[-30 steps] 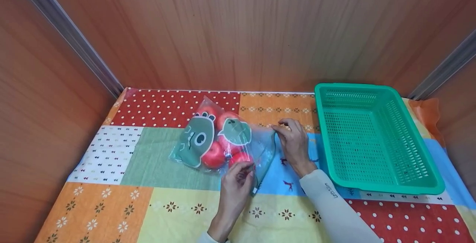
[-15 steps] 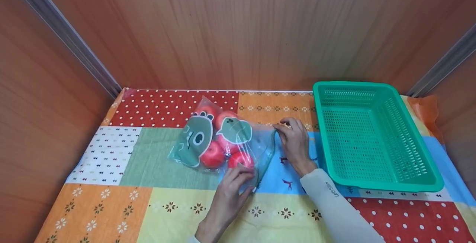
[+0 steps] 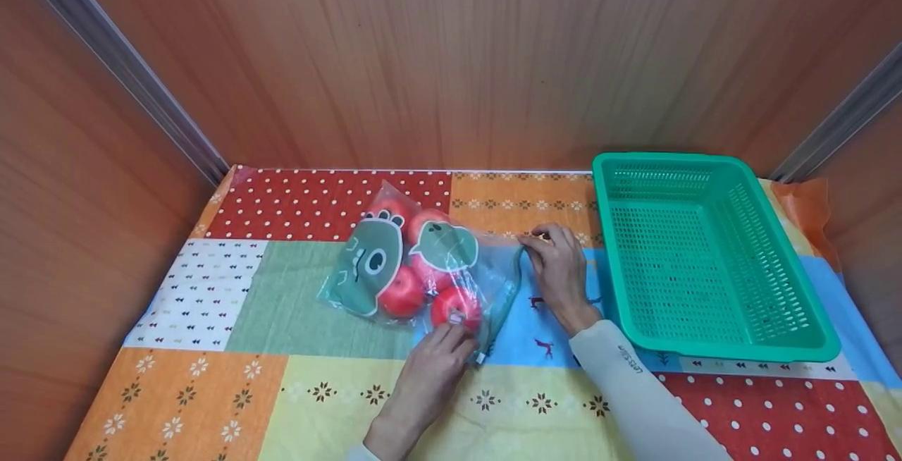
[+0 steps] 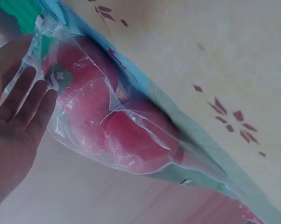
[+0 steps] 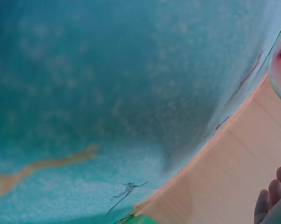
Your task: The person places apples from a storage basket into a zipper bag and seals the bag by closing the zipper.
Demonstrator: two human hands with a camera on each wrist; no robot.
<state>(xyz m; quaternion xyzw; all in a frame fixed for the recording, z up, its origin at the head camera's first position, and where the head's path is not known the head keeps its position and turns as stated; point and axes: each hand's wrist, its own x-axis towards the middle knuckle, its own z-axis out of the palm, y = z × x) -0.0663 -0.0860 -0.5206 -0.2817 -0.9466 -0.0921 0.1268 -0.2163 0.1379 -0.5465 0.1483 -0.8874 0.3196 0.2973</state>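
A clear zip bag (image 3: 373, 263) with a green cartoon print lies on the cloth, with several red apples (image 3: 402, 293) inside. Its mouth, edged by a green zip strip (image 3: 509, 299), faces right, and a small white zip slider (image 3: 480, 357) sits at the near end. My right hand (image 3: 558, 271) pinches the far corner of that mouth. Over the bag's near side is my left hand (image 3: 431, 373), its fingertips at the nearest apple. The left wrist view shows the left fingers (image 4: 40, 105) extended against the plastic. Only some right fingertips (image 5: 274, 191) show in the right wrist view.
A green perforated plastic basket (image 3: 712, 271) stands just right of my right hand. Beneath everything is a patchwork cloth (image 3: 331, 404). Wooden panels (image 3: 423, 59) rise behind and at both sides. An orange flap of cloth (image 3: 810, 218) lies beyond the basket.
My left hand has moved from the near end of the zip strip leftward onto the bag beside an apple, its fingers straightening. My right hand keeps its pinch on the far corner.
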